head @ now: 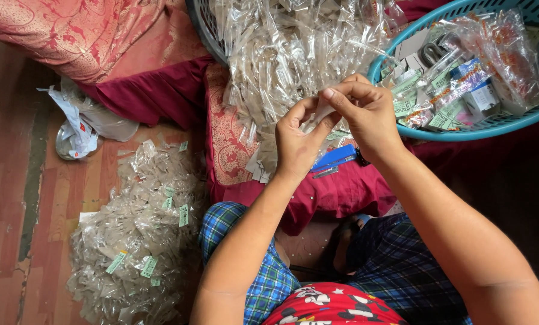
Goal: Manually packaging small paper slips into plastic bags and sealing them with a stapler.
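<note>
My left hand (298, 139) and my right hand (366, 114) meet over a red cushion (335, 195). Both pinch one small clear plastic packet (319, 115) between thumbs and fingertips. Just beyond my hands lies a big heap of empty clear packets (287, 54) spilling from a dark basket (203, 30). A blue stapler (332, 159) rests on the cushion under my hands.
A teal basket (498, 123) at the right holds green-labelled packets and small boxes. On the wooden floor at the left lies a pile of filled clear packets (140, 235) with green labels. Crumpled white plastic (80, 123) sits further left. My legs in blue plaid fill the bottom.
</note>
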